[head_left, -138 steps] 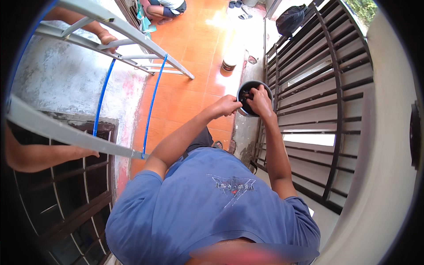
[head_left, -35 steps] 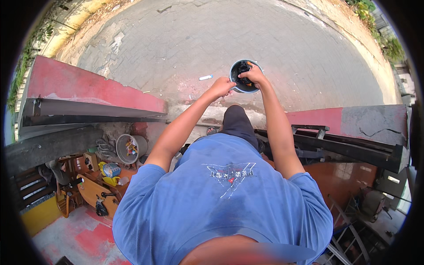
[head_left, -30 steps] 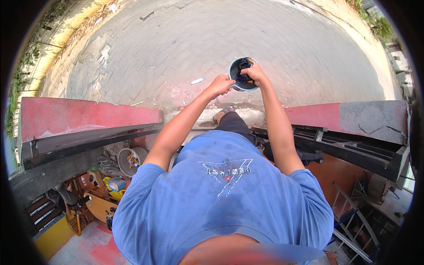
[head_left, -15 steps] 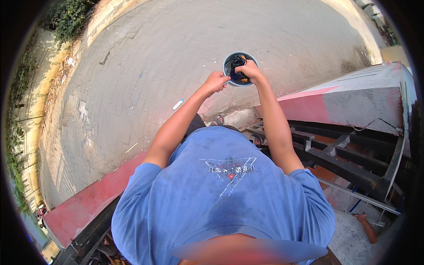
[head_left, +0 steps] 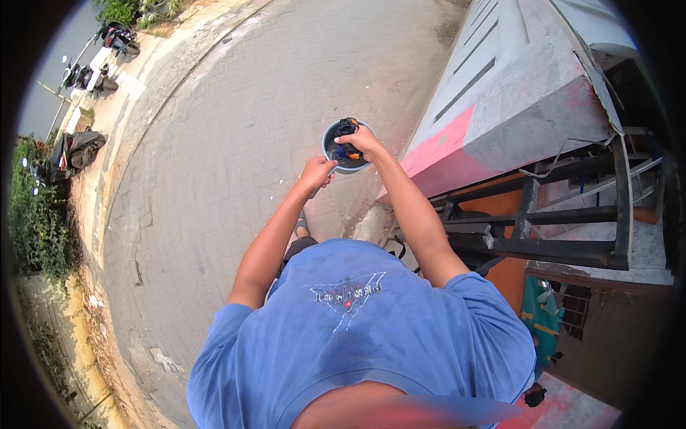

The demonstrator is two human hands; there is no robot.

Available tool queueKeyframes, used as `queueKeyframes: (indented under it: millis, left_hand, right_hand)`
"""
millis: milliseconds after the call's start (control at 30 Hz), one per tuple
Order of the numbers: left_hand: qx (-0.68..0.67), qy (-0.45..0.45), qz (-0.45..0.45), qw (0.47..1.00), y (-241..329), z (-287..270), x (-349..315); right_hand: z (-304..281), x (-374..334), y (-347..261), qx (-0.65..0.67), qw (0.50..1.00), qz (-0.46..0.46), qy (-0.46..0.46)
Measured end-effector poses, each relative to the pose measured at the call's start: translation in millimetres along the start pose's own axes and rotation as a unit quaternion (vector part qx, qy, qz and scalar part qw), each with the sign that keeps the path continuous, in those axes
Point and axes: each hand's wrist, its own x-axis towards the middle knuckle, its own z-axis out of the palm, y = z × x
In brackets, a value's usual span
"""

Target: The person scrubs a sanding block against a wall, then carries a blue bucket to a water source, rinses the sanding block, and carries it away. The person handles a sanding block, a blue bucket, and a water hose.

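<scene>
Ahead of me, a round grey-blue bucket point(head_left: 349, 170) is held out over the paving. My left hand point(head_left: 317, 174) is closed on its near-left rim. My right hand point(head_left: 363, 142) is closed around a bunched dark cloth point(head_left: 348, 127) with orange and blue patches. The cloth sits at the bucket's mouth, partly inside, and its lower part is hidden by the hand and the rim. Some greyish contents, possibly water, show at the bottom of the bucket.
Grey paving point(head_left: 214, 143) stretches ahead and left. On my right stand a grey and pink wall point(head_left: 493, 136) and a black metal frame point(head_left: 564, 218). Parked motorbikes point(head_left: 75, 154) and green bushes point(head_left: 46, 229) line the far left. My sandalled foot point(head_left: 301, 226) shows below.
My view has turned right, bringing parked motorbikes into sight at the left. The dark cloth is bunched higher at the bucket's mouth, in my right hand. My left hand stays at the rim.
</scene>
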Motion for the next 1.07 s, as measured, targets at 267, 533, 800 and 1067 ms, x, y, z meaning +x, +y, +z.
queueKeyframes:
  millis: [267, 533, 800, 1067]
  left_hand:
    - [0.117, -0.101, 0.033, 0.987, 53, -50, 116]
    - [0.12, -0.168, 0.004, 0.979, 97, -48, 203]
    - [0.16, -0.217, 0.004, 0.963, 150, -5, 314]
    - [0.217, -0.253, 0.043, 0.942, 191, 50, 418]
  right_hand:
    - [-17, 60, -34, 0.296, 0.953, 0.037, 0.046]
    - [-49, 138, -37, 0.054, 0.956, -0.026, 0.286]
    - [-135, 215, -46, -0.034, 0.922, -0.058, 0.382]
    - [-217, 248, -82, -0.129, 0.895, 0.012, 0.427]
